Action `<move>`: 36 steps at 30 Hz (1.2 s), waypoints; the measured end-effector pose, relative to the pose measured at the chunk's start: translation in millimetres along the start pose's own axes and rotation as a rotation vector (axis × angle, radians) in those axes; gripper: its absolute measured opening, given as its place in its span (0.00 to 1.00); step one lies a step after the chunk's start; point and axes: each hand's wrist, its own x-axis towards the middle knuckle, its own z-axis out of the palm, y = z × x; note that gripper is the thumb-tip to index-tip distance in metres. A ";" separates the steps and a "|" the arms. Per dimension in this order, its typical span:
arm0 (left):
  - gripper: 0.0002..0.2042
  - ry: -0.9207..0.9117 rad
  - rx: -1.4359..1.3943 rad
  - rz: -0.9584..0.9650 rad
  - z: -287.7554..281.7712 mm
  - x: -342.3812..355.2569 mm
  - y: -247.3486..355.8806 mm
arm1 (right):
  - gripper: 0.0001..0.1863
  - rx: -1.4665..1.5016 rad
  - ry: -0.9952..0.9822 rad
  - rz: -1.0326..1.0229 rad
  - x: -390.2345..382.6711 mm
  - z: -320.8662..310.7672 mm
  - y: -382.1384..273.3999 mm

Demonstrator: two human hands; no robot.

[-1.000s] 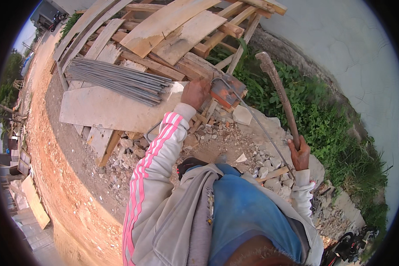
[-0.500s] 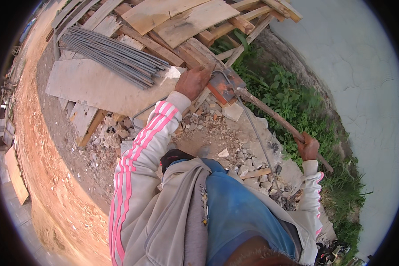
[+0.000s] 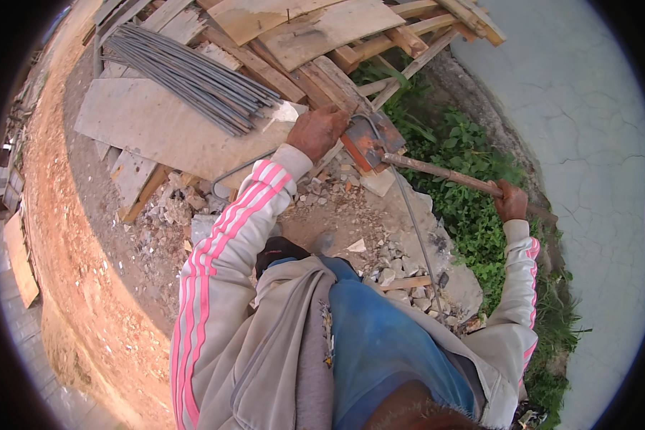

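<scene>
My left hand is closed around a thin steel rebar beside a rust-and-orange metal bending plate on the end of a wooden beam. The rebar has a hooked end near my left sleeve, curves over at the plate, and its other leg runs down over the rubble. My right hand is wrapped around the long, rusty handle of a bending bar. The bar's head meets the plate at the bent rebar; the exact contact there is too small to tell.
A bundle of straight rebars lies on a plywood sheet at the left. Planks with nails are piled at the far side. Broken stones cover the ground near me. Green plants and a cracked grey wall border the right.
My right hand has moved up and slightly right, swinging the bar's handle away from me. My left hand keeps its grip at the plate. The rebar's long leg has shifted slightly.
</scene>
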 end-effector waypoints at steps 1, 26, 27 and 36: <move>0.09 -0.004 0.001 -0.002 -1.4 0.2 1.8 | 0.19 -0.011 -0.001 0.001 3.6 -0.2 -1.9; 0.08 -0.027 0.055 0.009 -2.8 3.5 0.9 | 0.19 0.046 0.089 -0.088 7.7 11.9 -0.5; 0.08 -0.023 0.041 0.011 -2.2 3.9 0.5 | 0.19 0.045 0.092 -0.084 6.5 12.7 -0.5; 0.07 0.004 0.044 0.025 1.7 3.3 -0.9 | 0.22 0.062 0.119 -0.137 4.3 18.8 9.4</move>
